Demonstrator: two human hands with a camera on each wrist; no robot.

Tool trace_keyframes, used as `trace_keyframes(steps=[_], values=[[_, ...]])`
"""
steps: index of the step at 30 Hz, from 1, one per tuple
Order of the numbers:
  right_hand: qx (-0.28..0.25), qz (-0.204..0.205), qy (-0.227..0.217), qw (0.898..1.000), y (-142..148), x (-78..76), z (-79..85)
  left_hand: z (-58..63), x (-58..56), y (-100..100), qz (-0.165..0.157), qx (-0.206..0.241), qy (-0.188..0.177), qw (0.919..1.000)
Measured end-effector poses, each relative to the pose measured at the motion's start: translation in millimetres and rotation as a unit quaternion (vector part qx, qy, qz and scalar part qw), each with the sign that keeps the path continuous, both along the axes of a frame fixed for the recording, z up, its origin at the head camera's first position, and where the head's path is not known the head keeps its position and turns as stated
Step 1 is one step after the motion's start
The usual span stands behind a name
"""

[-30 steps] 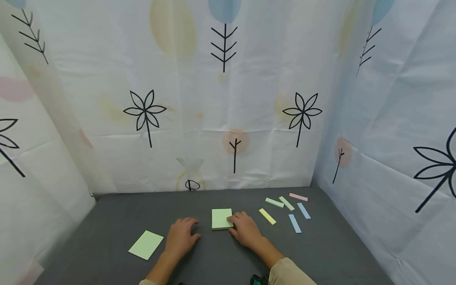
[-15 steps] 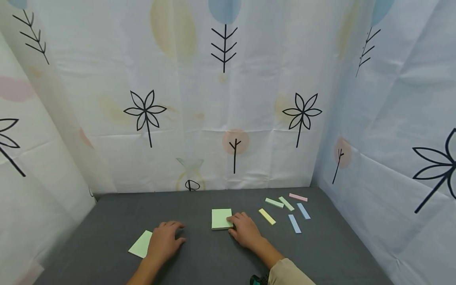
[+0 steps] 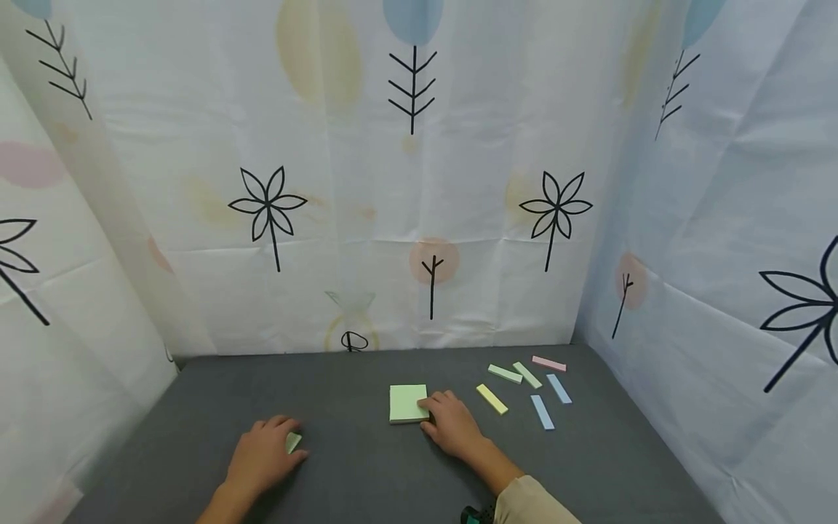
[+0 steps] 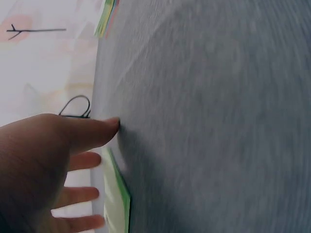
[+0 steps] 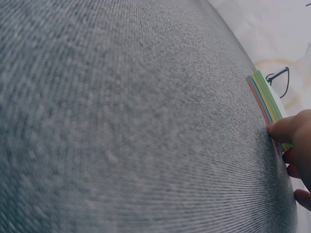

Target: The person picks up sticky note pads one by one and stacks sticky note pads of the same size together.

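Note:
A light green square of sticky notes point(image 3: 293, 442) lies on the table at the left, mostly hidden by my left hand point(image 3: 262, 455). The fingers of that hand are spread and loosely bent over it, with the thumb apart from them. In the left wrist view the green sticky notes point(image 4: 115, 199) show below the thumb, beside the fingertips. Near the middle lies a stack of sticky note pads point(image 3: 406, 402), green on top; its edge in the right wrist view shows green, yellow, blue and red layers. My right hand point(image 3: 452, 422) holds its right side, thumb at the near corner and index finger on top.
To the right of the stack lie narrow paper strips: a yellow strip point(image 3: 492, 399), a pink strip point(image 3: 548, 363), two blue strips and two green strips. White patterned cloth point(image 3: 419, 182) hangs behind the grey table point(image 3: 366, 480) and along both sides.
My left hand has moved left and toward me, from between the two piles to over the left green sticky notes, covering most of them. My right hand has stayed on the stack.

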State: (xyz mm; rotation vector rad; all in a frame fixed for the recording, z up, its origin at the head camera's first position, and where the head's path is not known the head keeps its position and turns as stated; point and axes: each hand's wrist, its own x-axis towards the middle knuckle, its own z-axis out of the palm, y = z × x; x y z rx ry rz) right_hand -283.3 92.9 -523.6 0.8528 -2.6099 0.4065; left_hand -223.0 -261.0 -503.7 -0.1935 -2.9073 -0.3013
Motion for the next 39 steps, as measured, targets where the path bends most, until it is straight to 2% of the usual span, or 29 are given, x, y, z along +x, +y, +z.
trace_keyframes(steps=[6, 10, 14, 20, 24, 30, 34, 39], values=[[-0.003, 0.002, -0.005, 1.000, -0.1, 0.3, 0.0, 5.1, 3.9, -15.9, 0.026, -0.001, -0.069, 0.9973], [-0.003, 0.002, -0.004, 1.000, 0.1, 0.4, -0.3, 10.0, 4.3, -17.9, 0.033, 0.011, -0.087, 0.9956], [-0.002, 0.001, -0.003, 1.000, 0.3, 0.4, -1.0, 7.8, 3.0, -17.4, 0.027, 0.022, -0.067, 0.9971], [-0.003, 0.004, 0.002, 1.000, 0.4, -0.4, -2.0, -3.2, -0.6, -12.3, 0.030, 0.036, -0.019, 0.9987], [-0.004, 0.003, 0.000, 1.000, 0.4, -0.2, -2.4, -8.9, -7.9, -4.2, 0.033, 0.040, 0.006, 0.9987], [-0.010, 0.003, 0.005, 1.000, 0.7, 1.0, -0.8, -12.2, -24.2, 12.5, 0.015, 0.049, 0.048, 0.9975], [-0.014, 0.002, -0.005, 1.000, 0.0, 1.8, -0.1, -11.3, -33.5, 22.3, 0.012, 0.064, 0.044, 0.9969], [-0.012, -0.007, -0.020, 1.000, 0.0, 1.9, -0.5, -7.6, -40.9, 29.8, 0.020, 0.101, 0.017, 0.9945]])
